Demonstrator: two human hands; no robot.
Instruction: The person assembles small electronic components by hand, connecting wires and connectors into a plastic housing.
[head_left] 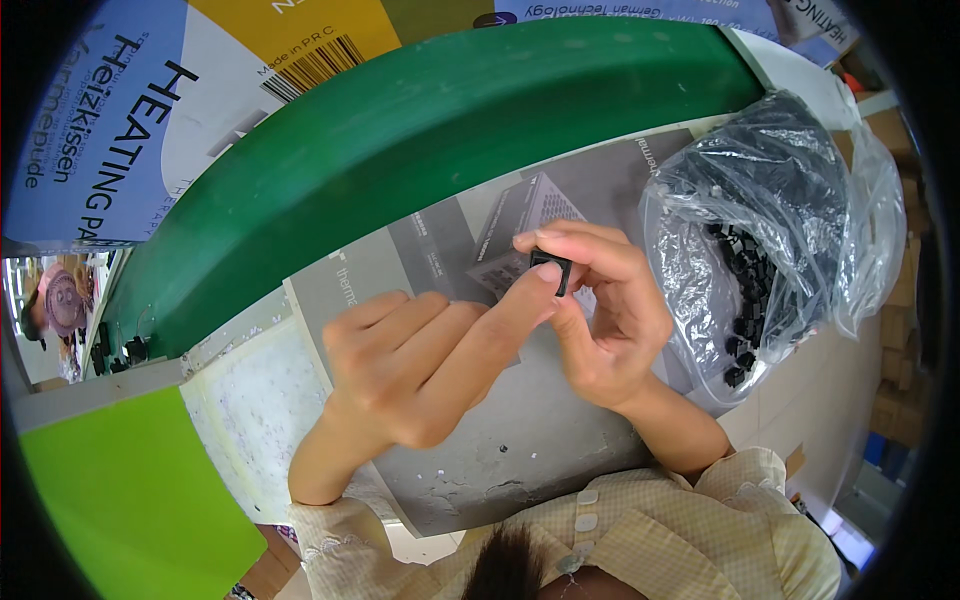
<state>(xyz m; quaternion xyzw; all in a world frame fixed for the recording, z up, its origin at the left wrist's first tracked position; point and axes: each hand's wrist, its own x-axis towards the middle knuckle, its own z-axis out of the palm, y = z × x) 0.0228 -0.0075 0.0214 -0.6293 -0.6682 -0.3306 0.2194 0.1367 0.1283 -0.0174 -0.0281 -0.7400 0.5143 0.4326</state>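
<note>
You pinch a small, square black plastic-looking piece (pixel 564 281) in your right hand (pixel 612 300) above the printed grey board (pixel 580 450), your curled left hand (pixel 405 365) pressing one fingertip against it, seemingly a pressing step calling next for steady grip.

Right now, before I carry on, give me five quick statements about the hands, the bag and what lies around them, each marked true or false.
1. The right hand grips a small black part with its fingers. True.
2. The left hand lies flat, away from that part. False: its fingers are curled, and one digit reaches onto the part.
3. A clear plastic bag has black pieces inside. True.
4. That bag is on the person's left. False: it is on the person's right.
5. A grey printed sheet lies beneath the hands. True.
</note>
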